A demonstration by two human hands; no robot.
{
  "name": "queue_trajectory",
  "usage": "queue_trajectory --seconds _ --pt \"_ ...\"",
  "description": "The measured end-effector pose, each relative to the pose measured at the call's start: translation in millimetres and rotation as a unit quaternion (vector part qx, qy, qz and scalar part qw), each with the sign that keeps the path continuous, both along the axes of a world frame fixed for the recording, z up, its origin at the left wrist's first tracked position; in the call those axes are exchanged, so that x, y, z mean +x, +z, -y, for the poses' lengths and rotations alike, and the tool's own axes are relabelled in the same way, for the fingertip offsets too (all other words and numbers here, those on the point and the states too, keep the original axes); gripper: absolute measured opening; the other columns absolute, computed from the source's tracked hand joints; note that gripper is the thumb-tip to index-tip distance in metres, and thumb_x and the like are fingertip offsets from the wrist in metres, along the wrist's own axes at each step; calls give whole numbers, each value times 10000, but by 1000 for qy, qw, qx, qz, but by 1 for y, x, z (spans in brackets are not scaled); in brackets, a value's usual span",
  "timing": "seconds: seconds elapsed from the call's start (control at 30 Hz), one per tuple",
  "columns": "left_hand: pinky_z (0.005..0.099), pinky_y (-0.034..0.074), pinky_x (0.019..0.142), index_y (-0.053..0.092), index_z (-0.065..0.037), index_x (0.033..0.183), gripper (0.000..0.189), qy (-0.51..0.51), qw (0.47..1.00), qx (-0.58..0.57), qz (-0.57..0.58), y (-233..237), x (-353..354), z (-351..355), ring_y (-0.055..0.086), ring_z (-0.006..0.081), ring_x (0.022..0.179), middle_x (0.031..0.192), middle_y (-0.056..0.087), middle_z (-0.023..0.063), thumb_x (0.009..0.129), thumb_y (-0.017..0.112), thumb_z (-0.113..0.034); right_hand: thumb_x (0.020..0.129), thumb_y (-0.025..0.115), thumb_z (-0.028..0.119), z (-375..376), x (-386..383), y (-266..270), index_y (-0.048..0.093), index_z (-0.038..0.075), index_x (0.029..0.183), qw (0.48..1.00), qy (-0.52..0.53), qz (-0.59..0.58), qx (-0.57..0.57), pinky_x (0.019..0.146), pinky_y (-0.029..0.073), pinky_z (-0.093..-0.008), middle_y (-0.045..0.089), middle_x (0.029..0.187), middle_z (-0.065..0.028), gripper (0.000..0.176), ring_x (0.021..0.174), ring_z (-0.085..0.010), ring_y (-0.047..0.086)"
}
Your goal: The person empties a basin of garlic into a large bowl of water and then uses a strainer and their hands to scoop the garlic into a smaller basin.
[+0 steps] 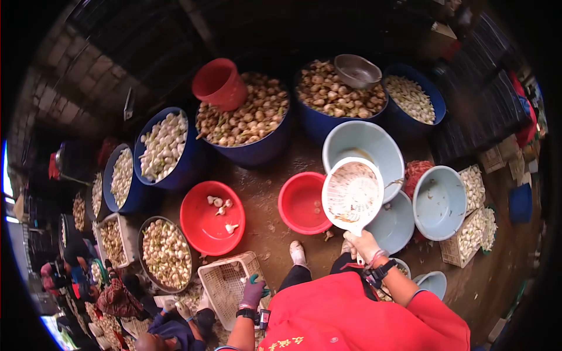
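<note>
The right hand (364, 244) is clamped on the handle of a white sieve (353, 195), held up at 3 o'clock of the small red basin (298, 205) and overlapping the grey basins (363, 140). Its long axis runs 6 to 12 o'clock, handle toward the person, hollow face turned upward. It looks nearly empty, so this seems the pause between loads; refilling calls for a dip into garlic. The gloved left hand (253, 292) is closed on a green tool (257, 281) by the crate (225, 284) at 7 o'clock.
</note>
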State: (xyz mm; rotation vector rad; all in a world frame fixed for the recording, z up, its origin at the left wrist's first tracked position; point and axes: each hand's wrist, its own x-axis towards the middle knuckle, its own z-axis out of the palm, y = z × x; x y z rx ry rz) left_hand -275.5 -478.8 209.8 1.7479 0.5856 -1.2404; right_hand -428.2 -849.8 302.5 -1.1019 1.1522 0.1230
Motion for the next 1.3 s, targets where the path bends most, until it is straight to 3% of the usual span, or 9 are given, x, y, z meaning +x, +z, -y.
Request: queue_trajectory --seconds 0.27,0.43,0.6,0.73,0.87,0.97,1.07,1.27,1.3 --pt "318 542 506 376 -102 1315 512 173 984 -43 24 8 32 -81 626 225 586 887 585 117 831 543 -85 877 573 228 -40 92 -8 540 40 843 990 110 -7 83 389 423 -272 504 622 -8 194 447 -111 479" --pt "370 560 553 350 -100 1328 522 164 985 -47 -9 -6 69 -75 637 263 650 912 599 128 845 547 -118 883 572 216 -28 130 -7 533 46 935 989 120 -51 69 390 417 -255 499 641 4 183 459 -93 468" --pt "305 543 566 350 -74 1344 530 92 990 -90 63 11 186 -12 620 188 639 891 608 105 860 563 -99 885 560 200 -10 150 -63 536 26 903 996 66 -44 43 361 424 -262 510 632 -20 177 417 -125 485" --pt "310 545 589 340 -83 1350 541 47 989 -101 100 30 301 69 621 196 647 914 605 110 853 552 -105 900 513 187 3 184 -113 539 38 824 990 -91 5 107 356 429 -285 515 610 -40 169 410 -158 500" --pt "308 550 608 341 -94 1348 539 -14 982 -146 118 39 392 124 630 204 683 933 604 106 857 559 -131 916 494 180 24 223 -91 537 49 829 984 -108 -40 137 391 450 -303 514 627 -37 163 426 -157 488" --pt "330 550 621 373 -127 1318 485 28 978 -169 121 40 450 174 633 210 737 948 607 92 890 583 -217 915 502 194 39 235 -84 530 37 847 984 -99 -44 144 381 439 -263 515 661 -25 174 426 -129 488" --pt "375 544 707 408 -130 1288 462 47 976 -177 120 49 500 225 632 265 830 1049 586 127 898 581 -307 916 500 204 48 241 -74 536 51 850 985 -113 -24 125 391 451 -285 517 640 -31 171 433 -142 483" --pt "395 513 800 445 -135 1197 412 54 958 -281 25 33 611 310 591 316 897 1031 552 126 886 595 -361 897 521 210 49 248 -65 546 68 866 960 -249 -38 119 384 440 -261 512 636 -12 147 458 -117 489" --pt "395 509 815 461 -131 1183 431 18 960 -271 66 17 627 319 586 318 911 1021 554 130 870 608 -388 897 521 211 50 251 -62 548 69 867 952 -272 -45 135 390 442 -265 513 640 -13 148 459 -117 488"
